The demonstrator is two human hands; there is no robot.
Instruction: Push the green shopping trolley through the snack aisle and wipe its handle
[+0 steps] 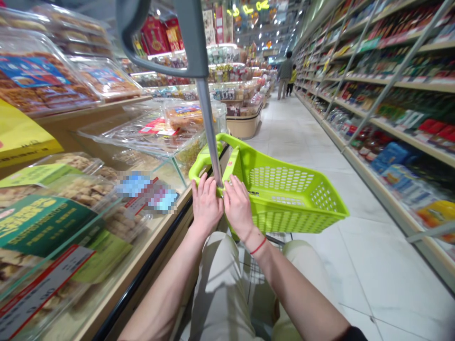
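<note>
A bright green shopping basket [291, 189] with slotted sides sits in front of my knees. Its grey pull handle [197, 42] stands raised on a metal rod [209, 128], which rises from the basket's near end. Left of the rod, my left hand [207, 201] has its fingers over the green rim by the looped grip. My right hand [237, 203], with a thin red cord [259, 246] on its wrist, grips the rim just right of the rod. Both thumbs lie close together. The inside of the basket shows only its perforated walls and floor.
A display counter [167, 222] with packaged snacks [46, 222] and price tags runs close along my left. Stocked shelves [401, 85] line the right side. A tiled aisle [280, 128] leads ahead, where two people [285, 73] are far off.
</note>
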